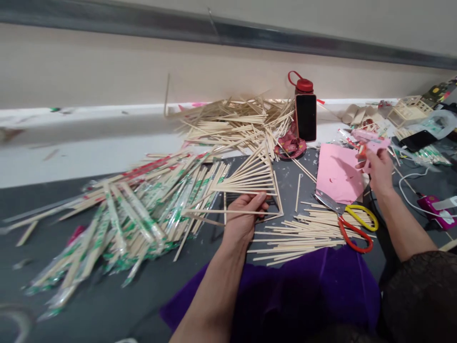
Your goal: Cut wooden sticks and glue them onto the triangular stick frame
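Clearly left of the scissors (338,207), the left hand (246,212) reaches forward, fingers pinching the stick frame (246,182); beyond and right of the scissors, the right hand (380,171) extends forward, fingers curled around a pink tool (378,144).

Bare hands, a dark patterned sleeve, purple cloth at my lap.
My left hand (243,220) and right hand (380,170) are bare, and so is my left forearm (214,295) as far as it shows; my right forearm (403,221) runs bare into a wide sleeve (421,286), brownish black with a faint web-like pattern. The purple cloth (346,276) has a soft, velvety look, creased on one side and darkening almost to black; whether I wear it or it only lies there, I can't tell.
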Demonstrator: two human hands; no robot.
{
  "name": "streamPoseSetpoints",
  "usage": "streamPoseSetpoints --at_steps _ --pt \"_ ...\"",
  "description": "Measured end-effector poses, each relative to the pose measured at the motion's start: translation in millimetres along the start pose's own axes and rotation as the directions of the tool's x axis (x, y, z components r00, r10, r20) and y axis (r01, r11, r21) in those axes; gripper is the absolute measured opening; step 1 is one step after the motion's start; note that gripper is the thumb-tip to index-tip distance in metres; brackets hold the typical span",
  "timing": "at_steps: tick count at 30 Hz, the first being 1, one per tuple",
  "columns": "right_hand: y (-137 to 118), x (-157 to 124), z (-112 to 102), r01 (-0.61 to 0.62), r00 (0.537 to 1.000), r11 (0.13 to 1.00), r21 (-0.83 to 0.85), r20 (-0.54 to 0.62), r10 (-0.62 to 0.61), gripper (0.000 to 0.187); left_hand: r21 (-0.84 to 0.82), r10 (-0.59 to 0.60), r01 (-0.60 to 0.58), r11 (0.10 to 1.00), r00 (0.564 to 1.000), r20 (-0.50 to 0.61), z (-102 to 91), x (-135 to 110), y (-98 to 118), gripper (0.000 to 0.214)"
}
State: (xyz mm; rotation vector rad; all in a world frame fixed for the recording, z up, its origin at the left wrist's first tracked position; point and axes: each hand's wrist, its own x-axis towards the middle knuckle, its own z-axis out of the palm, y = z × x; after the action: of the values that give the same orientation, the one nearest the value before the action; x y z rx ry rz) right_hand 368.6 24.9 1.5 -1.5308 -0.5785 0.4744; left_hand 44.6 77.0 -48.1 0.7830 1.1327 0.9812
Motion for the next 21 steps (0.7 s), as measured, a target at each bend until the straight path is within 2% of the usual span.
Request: streamPoseSetpoints --at_steps 2,3,4,7,9,12,16,21 --pt "-10.1 -10.7 4.1 0.155 0.988 0.988 0.011 -0.001 -0.155 0.018 0.002 0.006 -0.006 1.0 1.0 -0.004 0.2 -0.4 -0.8 0.04" --pt "-14.8 -18.4 6.4 0.214 0.975 0.977 0.009 0.052 -0.214 0.019 0.004 0.008 -0.008 1.0 1.0 -0.004 0.0 -0.5 -1.4 0.04" --pt "-18.8 -27.7 8.8 0.211 0.969 0.977 0.021 0.131 -0.212 0.018 0.005 0.009 -0.009 1.0 1.0 -0.002 -0.2 -0.5 -2.2 0.039" --pt "-26.5 -62.6 15.9 0.112 0.936 0.994 0.012 0.333 -0.109 0.017 0.004 0.011 -0.011 1.0 1.0 0.007 -1.1 -0.2 -4.3 0.039" --pt "-27.6 -86.6 20.2 -0.027 0.876 1.0 -0.016 0.481 0.031 0.017 -0.005 0.015 -0.015 1.0 1.0 0.013 -1.5 -0.2 -5.2 0.038" --pt "-24.9 -113.7 25.4 -0.124 0.808 0.99 -0.071 0.572 0.142 0.02 -0.023 0.016 -0.016 1.0 1.0 0.026 -1.6 -1.0 -5.2 0.038" --pt "-16.5 -130.1 28.6 -0.086 0.734 0.975 -0.206 0.649 0.201 0.02 -0.041 0.006 -0.004 0.999 0.999 0.049 -2.2 -1.3 -4.9 0.036" --pt "-6.9 -134.9 30.7 0.028 0.728 0.956 -0.292 0.661 0.181 0.028 -0.059 0.009 -0.005 0.998 0.998 0.059 -3.1 0.3 -6.8 0.035"
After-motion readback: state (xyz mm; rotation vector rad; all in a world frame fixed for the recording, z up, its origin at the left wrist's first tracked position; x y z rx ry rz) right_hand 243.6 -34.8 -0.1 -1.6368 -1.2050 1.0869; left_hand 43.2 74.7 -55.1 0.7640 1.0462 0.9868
